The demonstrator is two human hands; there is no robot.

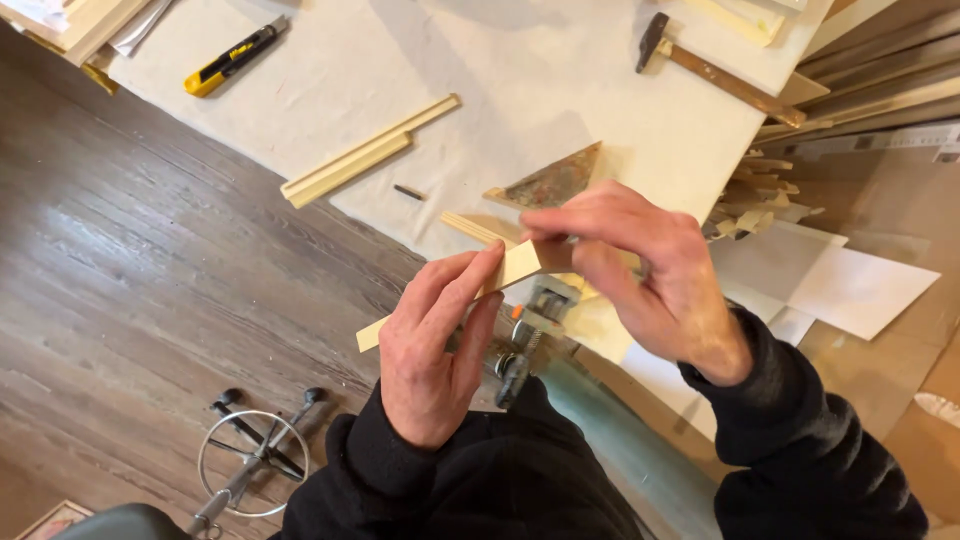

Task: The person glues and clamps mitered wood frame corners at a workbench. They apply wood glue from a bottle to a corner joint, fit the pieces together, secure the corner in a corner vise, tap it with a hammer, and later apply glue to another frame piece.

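Head view: left hand (432, 345) pinches wood strip (512, 267) from below, fingers up along it, right hand (640, 270) clamps its far end from above, strip held over table (500, 60) edge, its right end hidden under fingers.

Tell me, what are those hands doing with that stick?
A person in black sleeves holds a thin pale wooden strip in both hands above a white-covered table. The left hand supports it from below; the right hand pinches its upper end. A wooden-handled hammer and a yellow-and-black utility knife lie on the table.
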